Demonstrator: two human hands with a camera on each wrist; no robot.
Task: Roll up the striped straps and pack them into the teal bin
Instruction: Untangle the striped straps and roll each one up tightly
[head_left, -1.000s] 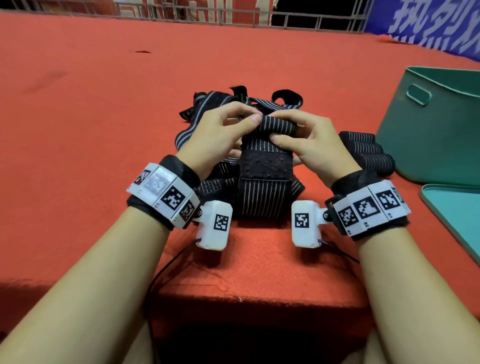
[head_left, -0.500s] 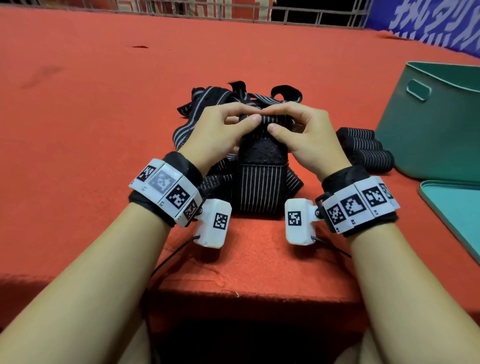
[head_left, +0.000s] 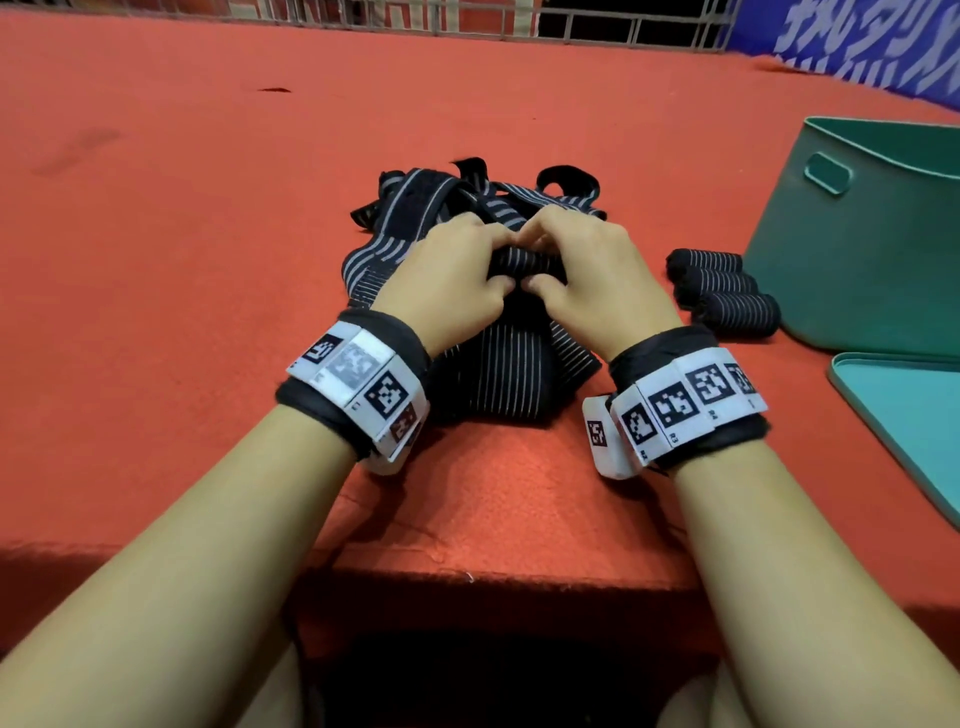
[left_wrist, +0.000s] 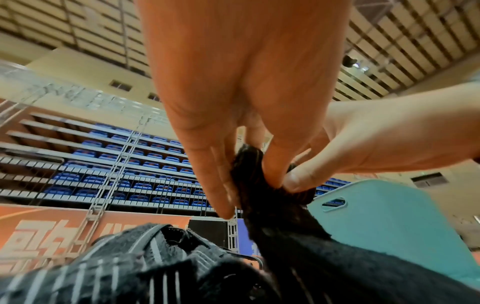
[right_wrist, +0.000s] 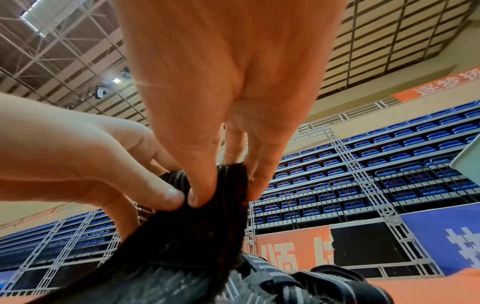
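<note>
Striped strap (head_left: 524, 260) sits right between my two hands, partly rolled into a small tight tube, with its flat tail running back toward me over the red table (head_left: 156, 260).

My left hand (head_left: 452, 280) is on the left end of the roll. Its thumb is under and its fingers are curled over the top, so it pinches the roll. The left wrist view shows the same pinch on the dark cloth.

Just past my fingers lies the pile of loose straps (head_left: 431, 202), all tangled, not rolled yet.

My right hand (head_left: 587, 280) pinches the right end of the roll the same way, thumb below, fingers on top. The two thumbs almost touch in the middle.

Off to the right of my grip, three rolled straps (head_left: 727, 291) lie side by side on the table, just beside the teal bin (head_left: 857, 249). They are not in the bin yet. A teal lid (head_left: 914, 415) lies near my right wrist.

I think I am in the rolling step, about partway down this strap. Next I should turn the roll toward me again, keeping both ends even and tight so it does not go loose or crooked. Then it can go with the other rolls.
</note>
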